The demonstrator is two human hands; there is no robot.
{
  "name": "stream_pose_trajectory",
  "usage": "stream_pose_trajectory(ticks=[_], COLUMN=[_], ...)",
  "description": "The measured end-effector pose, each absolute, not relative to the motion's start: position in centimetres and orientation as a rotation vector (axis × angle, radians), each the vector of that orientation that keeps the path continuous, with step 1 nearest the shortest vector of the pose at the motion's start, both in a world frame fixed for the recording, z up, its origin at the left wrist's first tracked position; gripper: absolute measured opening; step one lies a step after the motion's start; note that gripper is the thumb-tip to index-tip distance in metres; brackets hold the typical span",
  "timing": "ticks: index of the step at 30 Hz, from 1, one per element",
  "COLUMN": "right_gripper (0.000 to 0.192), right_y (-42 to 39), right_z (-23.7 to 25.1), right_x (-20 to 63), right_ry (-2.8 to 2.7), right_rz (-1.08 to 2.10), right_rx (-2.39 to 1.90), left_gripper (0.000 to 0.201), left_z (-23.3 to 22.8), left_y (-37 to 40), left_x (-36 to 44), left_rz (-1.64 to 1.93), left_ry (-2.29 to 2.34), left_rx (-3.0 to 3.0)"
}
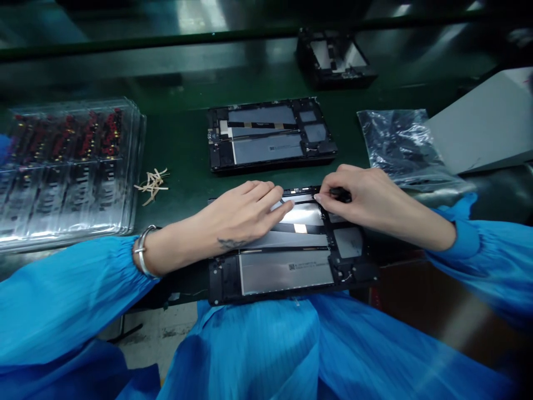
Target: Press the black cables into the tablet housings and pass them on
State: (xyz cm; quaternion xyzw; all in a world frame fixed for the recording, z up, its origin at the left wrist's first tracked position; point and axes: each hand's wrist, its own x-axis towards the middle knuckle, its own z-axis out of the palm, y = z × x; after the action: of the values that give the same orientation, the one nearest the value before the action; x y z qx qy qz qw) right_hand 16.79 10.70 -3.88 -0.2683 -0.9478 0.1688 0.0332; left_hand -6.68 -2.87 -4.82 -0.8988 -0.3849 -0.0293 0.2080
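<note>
An opened tablet chassis (291, 266) with grey battery panels lies at the near edge of the green work surface, partly over my lap. My left hand (237, 214) rests flat on its upper left part, fingertips touching a shiny grey panel. My right hand (362, 194) is at the chassis's upper right corner, fingers pinched on a small black part (340, 194). A silver bracelet (144, 250) circles my left wrist. Both arms wear blue sleeves.
A second open tablet chassis (270, 136) lies just beyond; a third (335, 58) sits farther back. Stacked clear trays (66, 172) of small components stand at left, paper strips (153, 183) beside them. A clear plastic bag (403, 147) and a grey box (487, 125) are at right.
</note>
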Motion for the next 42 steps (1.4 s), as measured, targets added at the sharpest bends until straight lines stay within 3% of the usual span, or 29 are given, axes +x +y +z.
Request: stream_pose_trajectory(ticks=[6, 9, 12, 16, 20, 30, 33, 38, 40, 42], right_gripper=[0.023, 0.019, 0.029, 0.071, 0.074, 0.046, 0.054, 0.049, 0.048, 0.039], right_y=[10.7, 8.6, 4.4, -1.1, -2.9, -2.4, -1.1, 3.5, 4.9, 5.6], right_z=[-3.8, -3.1, -3.6, -6.2, -7.9, -8.1, -7.7, -5.8, -5.3, -5.3], right_x=[17.0, 17.9, 18.7, 17.4, 15.5, 15.5, 16.5, 19.2, 20.1, 20.8], right_ry=[-2.901, -2.621, -2.24, -1.976, -1.794, -1.97, -2.177, -2.498, -2.449, -2.31], right_rz=[0.37, 0.292, 0.702, 1.157, 1.3, 0.983, 0.658, -0.09, -0.05, 0.258], right_rx=[-0.732, -0.57, -0.335, -0.303, -0.335, -0.163, 0.06, 0.319, 0.275, 0.087], left_gripper=[0.038, 0.033, 0.032, 0.036, 0.027, 0.026, 0.025, 0.031, 0.034, 0.023], left_z=[-4.4, -4.2, -4.1, -4.0, -3.6, -0.1, 0.7, 2.0, 2.1, 1.8], left_y=[-1.1, -0.5, 0.2, 1.3, 2.7, 2.8, 2.3, 1.5, 1.5, 1.3], left_x=[-5.4, -4.8, -4.9, -5.7, -6.8, -7.8, -8.1, -9.0, -9.1, -8.9], left_rz=[0.015, 0.018, 0.013, -0.031, -0.235, -0.829, -1.039, -1.54, -1.779, -1.931], left_ry=[-1.134, -1.117, -1.058, -1.226, -1.7, -1.939, -2.025, -2.313, -2.348, -2.28], left_rx=[-2.503, -2.499, -2.533, -2.637, -2.928, -3.189, -3.177, -2.972, -2.87, -2.764])
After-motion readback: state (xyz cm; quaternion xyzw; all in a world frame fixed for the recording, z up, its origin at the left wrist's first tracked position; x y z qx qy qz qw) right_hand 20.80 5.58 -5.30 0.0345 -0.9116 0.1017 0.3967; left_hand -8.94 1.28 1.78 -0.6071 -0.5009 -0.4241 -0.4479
